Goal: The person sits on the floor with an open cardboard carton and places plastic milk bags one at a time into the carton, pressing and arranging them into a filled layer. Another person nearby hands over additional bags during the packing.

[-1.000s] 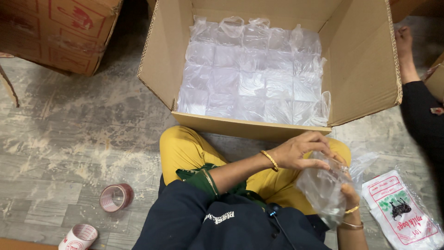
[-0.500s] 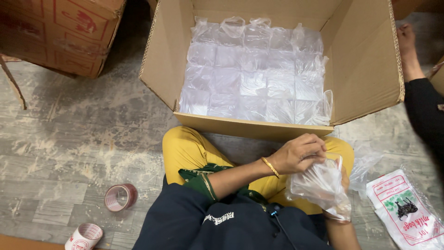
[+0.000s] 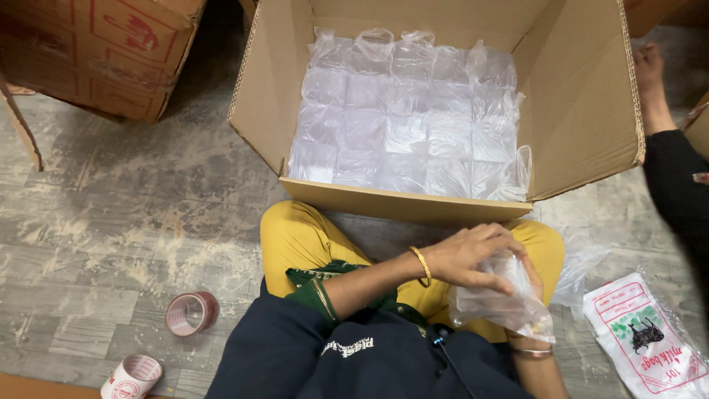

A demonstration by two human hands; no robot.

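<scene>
Grip: a clear plastic bag (image 3: 502,303) is pinched between both hands over the lap; the left hand (image 3: 473,255) is laid over its top, the right hand (image 3: 533,284) is mostly hidden beneath it.
Change: since a second ago the bag has been flattened and drawn lower; folding is judged under way.
Box: an open cardboard box (image 3: 583,111) lies just ahead, its floor lined with rows of clear packets (image 3: 402,118).
Around: tape rolls (image 3: 190,312) left, printed bag pack (image 3: 650,336) right.
Obstruction: another person's dark sleeve (image 3: 676,185) is near the box's right flap.

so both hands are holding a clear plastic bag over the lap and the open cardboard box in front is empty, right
Not quite. The head view shows the open brown cardboard box lined with rows of clear plastic bags, not empty. The left hand and right hand do hold a clear plastic bag over the lap.
</scene>
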